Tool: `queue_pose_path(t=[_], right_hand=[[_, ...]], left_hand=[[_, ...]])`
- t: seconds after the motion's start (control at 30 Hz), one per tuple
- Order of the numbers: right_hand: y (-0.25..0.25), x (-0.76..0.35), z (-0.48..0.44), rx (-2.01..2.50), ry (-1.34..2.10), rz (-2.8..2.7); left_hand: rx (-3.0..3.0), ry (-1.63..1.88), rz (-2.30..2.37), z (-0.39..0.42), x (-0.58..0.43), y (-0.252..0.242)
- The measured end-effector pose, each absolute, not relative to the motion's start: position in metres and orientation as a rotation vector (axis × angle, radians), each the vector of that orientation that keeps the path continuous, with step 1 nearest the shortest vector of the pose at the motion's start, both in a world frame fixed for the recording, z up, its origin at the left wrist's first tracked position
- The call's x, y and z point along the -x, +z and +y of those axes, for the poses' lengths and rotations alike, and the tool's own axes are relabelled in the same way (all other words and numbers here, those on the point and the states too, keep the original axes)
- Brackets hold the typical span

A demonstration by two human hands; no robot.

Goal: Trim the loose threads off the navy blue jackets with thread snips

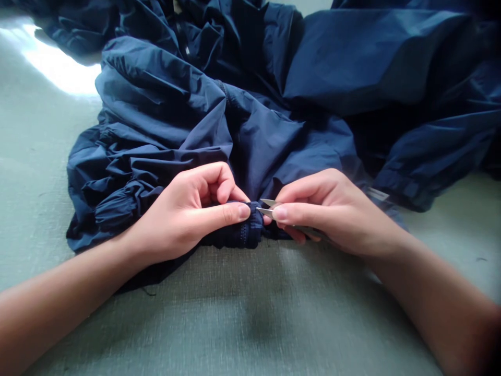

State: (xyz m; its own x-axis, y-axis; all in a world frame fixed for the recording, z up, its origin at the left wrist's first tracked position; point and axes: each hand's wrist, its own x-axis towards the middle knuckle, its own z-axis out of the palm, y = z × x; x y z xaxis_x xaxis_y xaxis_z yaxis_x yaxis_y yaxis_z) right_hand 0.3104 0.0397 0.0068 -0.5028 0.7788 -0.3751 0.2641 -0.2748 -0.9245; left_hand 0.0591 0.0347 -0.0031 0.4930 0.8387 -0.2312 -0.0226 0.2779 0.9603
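A dark navy garment [258, 136] of thin, crinkled fabric lies bunched in front of me. My left hand [199, 209] pinches a stitched, gathered edge of it between thumb and forefinger. In my right hand [319, 206] are small thread snips [266, 208], held closed-fisted with thumb and finger near the blades. Their two pointed blades are slightly apart and face left, with the tips right at the stitched edge beside my left thumb. Most of the snips' body is hidden behind my right fingers.
The pale green table [250, 313] has a cloth-like surface. More navy fabric [376, 57] is heaped across the back and right. A small white label [378, 195] shows near my right wrist. A loose dark thread [148, 292] lies at the front left.
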Motion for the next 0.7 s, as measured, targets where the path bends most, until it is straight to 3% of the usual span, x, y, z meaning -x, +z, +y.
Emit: queue_pose_path(t=[0.7], right_hand=[[0.0062,-0.3094,0.0397,1.283,1.82,-1.596]], left_hand=[[-1.149,0.696,0.87,0.0347,-0.059,-0.0037]])
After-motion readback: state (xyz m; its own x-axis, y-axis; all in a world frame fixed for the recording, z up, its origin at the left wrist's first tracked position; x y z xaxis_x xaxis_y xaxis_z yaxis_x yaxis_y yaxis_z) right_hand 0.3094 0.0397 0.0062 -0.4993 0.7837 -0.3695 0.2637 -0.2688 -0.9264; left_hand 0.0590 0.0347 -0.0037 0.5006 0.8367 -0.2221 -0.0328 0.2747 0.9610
